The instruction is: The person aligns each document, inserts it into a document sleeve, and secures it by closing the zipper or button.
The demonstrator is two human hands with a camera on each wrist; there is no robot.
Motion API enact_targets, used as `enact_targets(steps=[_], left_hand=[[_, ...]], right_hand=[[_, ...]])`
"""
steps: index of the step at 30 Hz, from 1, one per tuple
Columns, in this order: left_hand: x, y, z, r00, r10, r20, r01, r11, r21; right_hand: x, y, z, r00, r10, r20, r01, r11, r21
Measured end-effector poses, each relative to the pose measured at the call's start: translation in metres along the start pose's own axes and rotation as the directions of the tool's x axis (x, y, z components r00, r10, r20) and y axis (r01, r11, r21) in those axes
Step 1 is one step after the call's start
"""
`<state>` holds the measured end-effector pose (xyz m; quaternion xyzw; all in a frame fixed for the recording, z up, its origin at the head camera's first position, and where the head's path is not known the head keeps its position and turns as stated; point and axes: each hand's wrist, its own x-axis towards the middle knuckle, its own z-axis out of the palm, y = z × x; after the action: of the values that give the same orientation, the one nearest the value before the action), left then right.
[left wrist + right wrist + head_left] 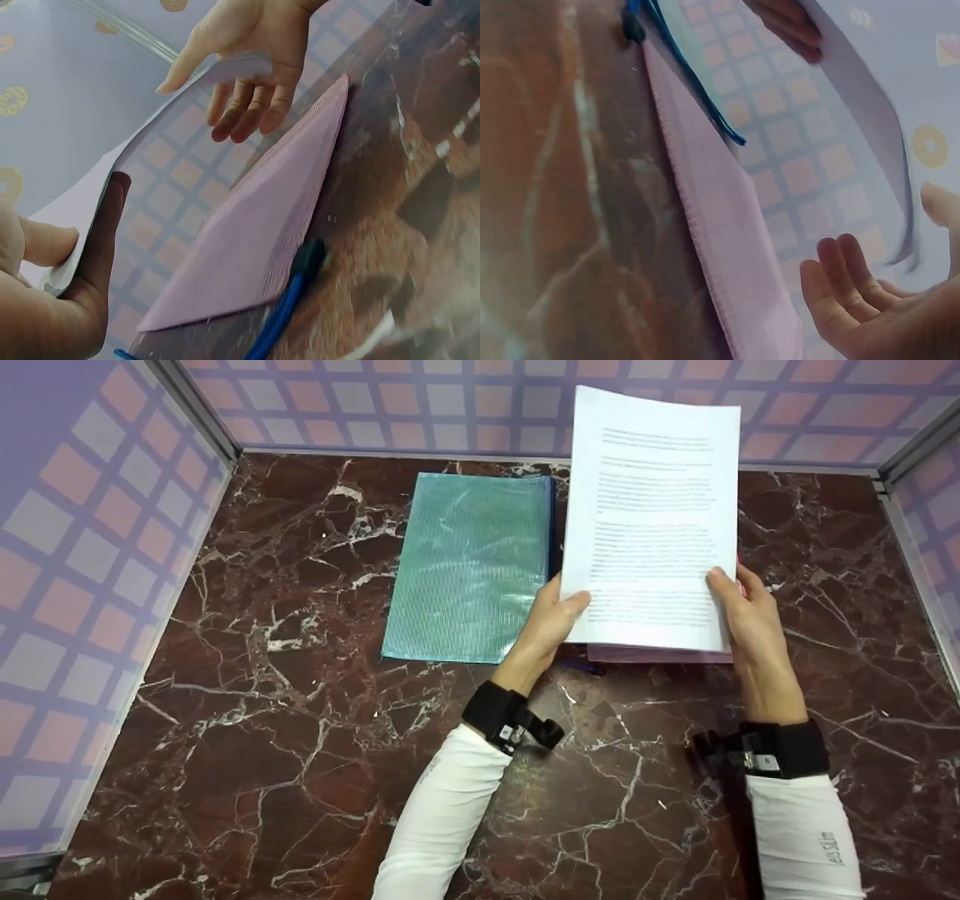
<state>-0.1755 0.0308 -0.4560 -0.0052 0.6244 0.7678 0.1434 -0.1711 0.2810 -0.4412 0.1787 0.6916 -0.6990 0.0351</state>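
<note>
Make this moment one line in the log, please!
left hand: pinches printed papers; right hand: at papers' right edge; pink folder: below papers; green folder: left of papers

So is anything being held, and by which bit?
A stack of printed sheets: the left hand pinches its left edge near the bottom; the right hand, fingers loose, has its thumb over the lower right edge.

The head camera looks forward and down from up high, far enough off to see the worktop (300, 735) and the whole paper (652, 525). The left wrist camera is low and close by the left hand (52, 292), tipped, looking across under the paper at the right hand (255, 52). The right wrist camera, just as near and tipped sideways, looks back the other way, and both wrist views share the pink pouch (247, 225).
</note>
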Motion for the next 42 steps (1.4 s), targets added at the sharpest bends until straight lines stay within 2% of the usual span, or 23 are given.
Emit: enact_targets(steps=[2,9,16,25,32,39,42], left_hand=[[-0.004,-0.001,-0.005,1.0,0.014,0.012,-0.014,1.0,0.012],[-0.015,-0.002,-0.017,0.999,0.038,0.03,-0.04,0.998,0.052],[-0.02,-0.002,-0.022,0.999,0.036,0.024,-0.038,0.997,0.072],[-0.022,-0.002,-0.029,0.999,0.031,0.021,-0.033,0.994,0.107],[-0.018,0.003,-0.035,0.999,0.013,0.043,-0.017,0.996,0.089],[-0.013,0.005,-0.04,0.999,0.041,0.006,-0.041,0.995,0.095],[-0.011,0.003,-0.043,0.999,0.046,-0.003,-0.046,0.994,0.1]], right_hand=[[0.002,-0.001,0.002,1.0,0.001,0.027,0.0,1.0,-0.029],[0.007,0.002,0.011,0.976,-0.026,0.218,-0.01,0.987,0.161],[0.006,0.005,0.016,0.946,-0.046,0.321,-0.036,0.969,0.246],[-0.003,0.002,0.019,0.927,-0.111,0.359,0.003,0.958,0.287],[-0.006,0.004,0.017,0.935,-0.116,0.336,0.029,0.967,0.253],[-0.007,0.006,0.015,0.928,-0.122,0.351,0.058,0.98,0.189],[-0.007,0.006,0.017,0.934,-0.113,0.338,0.055,0.983,0.177]])
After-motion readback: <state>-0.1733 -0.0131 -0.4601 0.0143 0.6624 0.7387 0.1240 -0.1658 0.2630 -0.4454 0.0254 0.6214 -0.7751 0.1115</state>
